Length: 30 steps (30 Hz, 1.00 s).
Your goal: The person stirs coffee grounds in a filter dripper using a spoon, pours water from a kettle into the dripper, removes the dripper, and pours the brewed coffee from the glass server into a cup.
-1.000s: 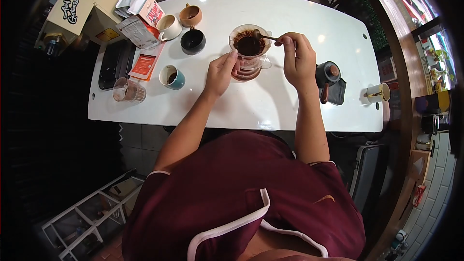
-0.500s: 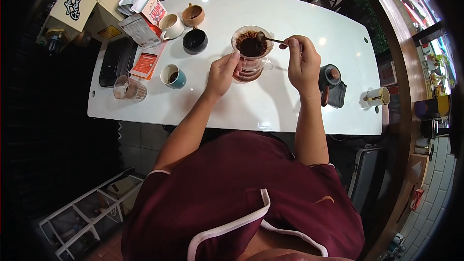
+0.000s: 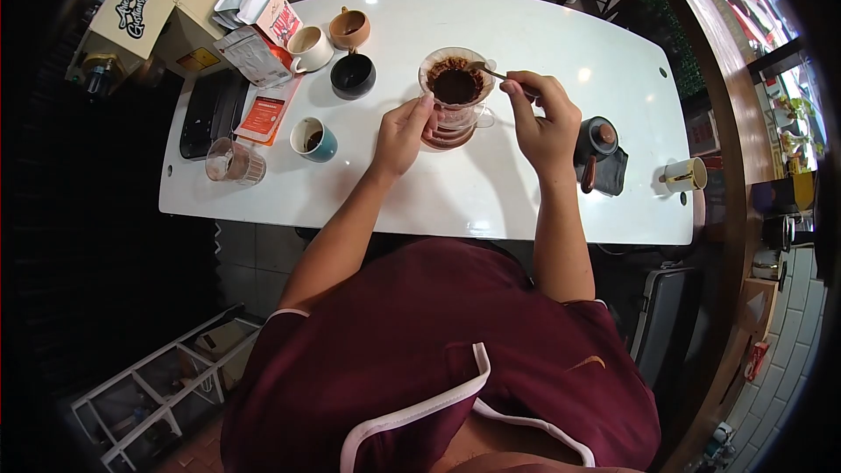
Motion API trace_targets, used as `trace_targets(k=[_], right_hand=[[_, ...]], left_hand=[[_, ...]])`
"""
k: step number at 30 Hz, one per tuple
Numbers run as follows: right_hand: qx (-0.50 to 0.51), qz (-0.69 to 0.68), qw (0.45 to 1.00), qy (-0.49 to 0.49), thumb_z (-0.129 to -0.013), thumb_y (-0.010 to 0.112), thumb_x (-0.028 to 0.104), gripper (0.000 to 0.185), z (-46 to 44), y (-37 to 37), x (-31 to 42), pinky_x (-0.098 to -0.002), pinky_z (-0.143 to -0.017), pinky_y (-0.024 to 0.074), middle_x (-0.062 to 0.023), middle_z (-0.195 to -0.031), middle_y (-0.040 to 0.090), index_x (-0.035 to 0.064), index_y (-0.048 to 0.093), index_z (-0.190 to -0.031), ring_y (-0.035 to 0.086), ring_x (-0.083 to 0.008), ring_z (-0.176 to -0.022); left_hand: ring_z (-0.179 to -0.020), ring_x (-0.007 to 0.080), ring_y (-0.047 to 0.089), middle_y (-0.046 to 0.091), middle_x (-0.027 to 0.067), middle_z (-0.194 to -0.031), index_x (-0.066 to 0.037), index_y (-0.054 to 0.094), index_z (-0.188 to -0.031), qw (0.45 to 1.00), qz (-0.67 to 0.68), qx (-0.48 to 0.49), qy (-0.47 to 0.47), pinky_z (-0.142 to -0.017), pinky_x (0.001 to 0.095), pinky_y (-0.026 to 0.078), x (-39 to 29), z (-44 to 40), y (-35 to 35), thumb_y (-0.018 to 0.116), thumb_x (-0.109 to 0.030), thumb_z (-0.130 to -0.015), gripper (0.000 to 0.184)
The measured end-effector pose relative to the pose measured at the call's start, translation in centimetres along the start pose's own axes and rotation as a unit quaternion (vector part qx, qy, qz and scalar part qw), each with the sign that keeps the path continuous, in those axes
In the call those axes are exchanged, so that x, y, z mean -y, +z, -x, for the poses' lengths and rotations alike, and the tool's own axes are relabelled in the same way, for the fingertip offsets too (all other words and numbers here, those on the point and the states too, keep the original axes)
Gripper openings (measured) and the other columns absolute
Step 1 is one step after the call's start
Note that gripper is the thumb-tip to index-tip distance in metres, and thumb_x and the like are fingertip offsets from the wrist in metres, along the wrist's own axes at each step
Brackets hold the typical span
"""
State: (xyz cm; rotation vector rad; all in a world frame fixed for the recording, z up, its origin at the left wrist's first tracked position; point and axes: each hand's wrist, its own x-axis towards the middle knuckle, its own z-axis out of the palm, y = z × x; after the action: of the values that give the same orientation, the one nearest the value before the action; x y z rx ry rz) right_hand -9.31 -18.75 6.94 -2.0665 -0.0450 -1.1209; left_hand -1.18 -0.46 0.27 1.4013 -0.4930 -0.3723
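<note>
On the white desk point(image 3: 350, 188), over the glass server point(image 3: 449, 134), sits the dripper point(image 3: 428, 67), mouth upward. My left grip point(image 3: 403, 136) is closed at its near-left side; my right grip point(image 3: 547, 123) pinches the spoon point(image 3: 495, 74), whose long axis points leftward and slightly away, to the rim.
</note>
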Motion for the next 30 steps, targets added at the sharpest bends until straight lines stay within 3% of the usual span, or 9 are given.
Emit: trace_targets(k=[3,13,15,25,28,30], right_hand=[[-0.029,0.052,0.996,-0.061,-0.081,0.069,0.005,0.01,0.1,0.5,-0.1,-0.0258,-0.054,0.0465,-0.0046,-0.069,0.064,0.0028,0.068,-0.091,0.058,-0.0151,-0.06],[-0.042,0.116,0.989,-0.085,-0.087,0.061,0.001,0.006,0.6,1.7,0.0,-0.0254,-0.056,0.0496,-0.0075,-0.071,0.067,-0.002,0.065,-0.09,0.063,-0.0161,-0.065],[-0.071,0.098,0.987,-0.105,-0.083,0.065,0.002,0.006,0.6,2.1,-0.2,-0.0298,-0.053,0.0429,-0.0063,-0.067,0.062,-0.0006,0.065,-0.089,0.054,-0.0184,-0.058],[-0.075,0.107,0.985,-0.111,-0.082,0.066,0.002,0.005,0.7,2.4,0.4,-0.0316,-0.053,0.0417,-0.0053,-0.062,0.056,-0.0003,0.065,-0.087,0.052,-0.0191,-0.057],[-0.039,0.108,0.989,-0.088,-0.083,0.066,0.003,0.004,0.6,2.3,0.3,-0.0318,-0.054,0.0422,-0.006,-0.064,0.058,0.0003,0.065,-0.086,0.052,-0.0196,-0.057],[-0.043,0.084,0.993,-0.071,-0.083,0.066,0.004,0.004,0.8,2.5,-0.1,-0.0318,-0.053,0.0426,-0.0071,-0.066,0.06,0.0005,0.065,-0.085,0.053,-0.0203,-0.058]], left_hand=[[-0.065,0.0053,0.046,0.053,-0.0016,-0.069,-0.001,0.061,-0.079,1.0,-0.01,0.007,-0.007,-0.062,0.0205,0.039,-0.3,0.1,-0.1,0.044,-0.033,-0.1,0.042],[-0.067,0.0071,0.049,0.055,0.001,-0.074,0.002,0.062,-0.087,0.999,-0.027,0.035,-0.001,-0.061,0.0215,0.041,-0.4,0.5,0.2,0.041,-0.035,-0.101,0.044],[-0.067,0.0068,0.049,0.055,0.0006,-0.074,0.002,0.062,-0.088,0.999,-0.021,0.04,0.003,-0.062,0.0214,0.041,-0.3,0.5,0.2,0.041,-0.034,-0.101,0.044],[-0.07,0.0071,0.049,0.059,0.0022,-0.081,0.001,0.062,-0.087,0.999,-0.019,0.044,0.001,-0.064,0.0215,0.042,-0.2,0.5,0.1,0.043,-0.033,-0.101,0.042],[-0.068,0.0044,0.047,0.056,-0.0018,-0.077,0.0,0.063,-0.088,0.999,-0.004,0.045,-0.006,-0.065,0.0193,0.041,-0.3,0.4,0.1,0.045,-0.029,-0.1,0.036],[-0.07,0.0074,0.05,0.059,0.0029,-0.083,0.001,0.062,-0.086,0.999,-0.013,0.048,-0.001,-0.063,0.0217,0.042,-0.3,0.5,0.0,0.043,-0.033,-0.1,0.042]])
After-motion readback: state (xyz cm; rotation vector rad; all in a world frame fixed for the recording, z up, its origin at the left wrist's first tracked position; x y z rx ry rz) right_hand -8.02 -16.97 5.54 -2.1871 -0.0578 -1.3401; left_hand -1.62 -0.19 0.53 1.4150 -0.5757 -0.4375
